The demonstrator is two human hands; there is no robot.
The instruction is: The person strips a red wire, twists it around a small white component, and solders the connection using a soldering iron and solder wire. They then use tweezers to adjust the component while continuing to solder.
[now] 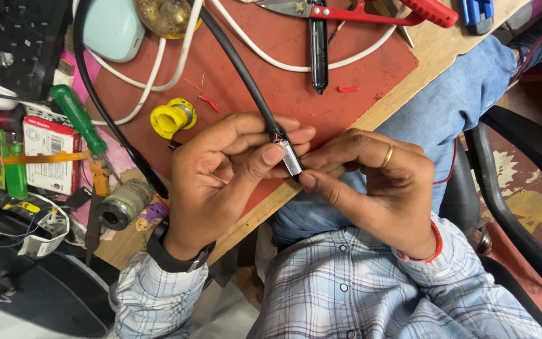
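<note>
Pinching a small silver metal connector [291, 157] between thumb and fingers, the left hand [221, 182] sits at the near edge of the red work mat [321, 88], just above the wooden table edge [252, 216]. The right hand [377, 188] meets it from the right, its thumb and fingertips closed on the lower end of the same connector; a gold ring shows on 1 finger. A thick black cable [239, 69] runs from the connector up and to the far left across the mat, passing under the left fingers. Frayed wire strands show where cable and connector join. Left of the hands lie a yellow ring-shaped part [169, 117], a green-handled screwdriver [78, 118] and a grey cylindrical part [122, 204]. At the far side rest red-handled scissors [371, 11] and a black pen-shaped tool [318, 47], with white cable [158, 69] looping past them. A black wristband [174, 254] circles the left wrist, and a red thread the right. Both sleeves are pale blue check.
</note>
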